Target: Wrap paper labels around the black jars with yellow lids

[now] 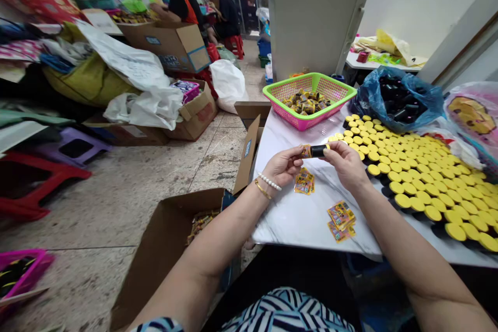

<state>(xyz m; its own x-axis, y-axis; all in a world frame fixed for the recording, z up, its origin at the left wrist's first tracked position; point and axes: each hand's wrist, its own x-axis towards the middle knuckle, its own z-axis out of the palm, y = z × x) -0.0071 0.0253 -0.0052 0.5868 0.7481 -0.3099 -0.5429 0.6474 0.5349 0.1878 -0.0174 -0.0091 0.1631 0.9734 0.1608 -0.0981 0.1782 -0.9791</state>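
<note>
Between my two hands, just over the white table, a small black cylinder with a yellow cap (318,151) lies on its side. My right hand (346,163) pinches it at the capped end. At its other end, my left hand (286,165) pinches a printed orange-yellow sleeve (306,152) that meets the black body; whether it is around the end or only against it I cannot tell. Below my hands are a small pile of flat printed sleeves (304,181) and a second pile (341,219) nearer the table's front edge. Many yellow-capped black cylinders (412,176) stand in rows at the right.
A green-and-pink basket (310,119) holds labelled pieces at the table's back. Beside it sits a blue bag (404,98) of black cylinders. An open cardboard box (155,249) stands left of the table. Stools, sacks and boxes line the left; two people sit farther back.
</note>
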